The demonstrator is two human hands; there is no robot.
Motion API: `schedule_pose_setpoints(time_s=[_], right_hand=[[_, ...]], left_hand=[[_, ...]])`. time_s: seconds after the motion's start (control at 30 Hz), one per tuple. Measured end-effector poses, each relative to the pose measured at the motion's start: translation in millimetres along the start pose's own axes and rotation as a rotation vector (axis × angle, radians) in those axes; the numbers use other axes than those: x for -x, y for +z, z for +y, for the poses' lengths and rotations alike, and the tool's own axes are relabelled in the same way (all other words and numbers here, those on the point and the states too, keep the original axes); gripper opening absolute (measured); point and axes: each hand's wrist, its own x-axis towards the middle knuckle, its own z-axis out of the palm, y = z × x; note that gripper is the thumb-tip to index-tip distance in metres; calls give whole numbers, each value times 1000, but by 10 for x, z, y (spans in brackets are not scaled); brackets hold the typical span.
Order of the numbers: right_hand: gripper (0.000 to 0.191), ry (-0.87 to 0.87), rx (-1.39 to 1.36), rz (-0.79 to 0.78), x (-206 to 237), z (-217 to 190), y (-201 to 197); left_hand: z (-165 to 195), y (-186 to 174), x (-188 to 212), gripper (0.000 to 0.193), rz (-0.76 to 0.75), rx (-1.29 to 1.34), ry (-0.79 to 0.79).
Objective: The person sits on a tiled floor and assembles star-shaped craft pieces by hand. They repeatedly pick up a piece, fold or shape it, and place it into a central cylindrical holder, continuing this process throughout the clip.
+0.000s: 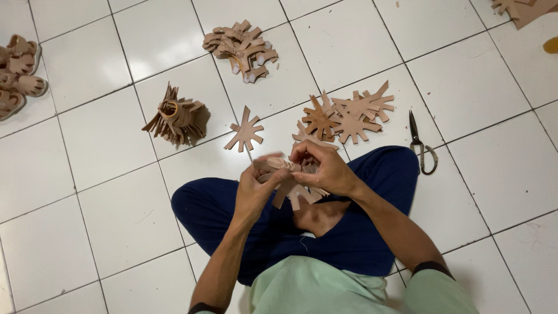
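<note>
1. Leather cutout (289,185), tan, with many splayed straps, held over the lap between both hands; some straps look folded together at the top, others hang loose below.
2. Left hand (253,192) grips the piece from the left, fingers curled narrow around the strap ends.
3. Right hand (323,168) pinches the top of the same piece, fingertips closed tight on the gathered straps.
4. Person sits cross-legged on the white tile floor (104,139), in dark blue trousers and a pale green top.
5. Flat cutouts (349,115) lie in a loose pile just beyond the knees, with a single flat cutout (245,130) apart to the left; these look unworked.
6. Two heaps look already shaped: bundled pieces (177,119) at left and a strapped pile (241,49) farther off. Judged from the heaps, work is partway.
7. Scissors (419,144) lie by the right knee, untouched.
8. Sandal-like items (18,72) at the far left edge.
</note>
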Motion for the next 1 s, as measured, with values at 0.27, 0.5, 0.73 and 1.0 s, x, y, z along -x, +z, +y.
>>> schedule_pose_setpoints(time_s=[0.27,0.5,0.73,1.0], right_hand=[[32,105,173,79,83,-91,-21],[37,-193,295,191,111,-71,18],[34,92,56,72,126,18,-5],[17,-104,-293,-45,260,133,-23]], left_hand=[[1,11,20,27,53,83,178],[-68,70,16,22,135,-5,190],[-135,-67,-141,47,5,773,-157],[-541,10,-348,37,-368,-36,301]])
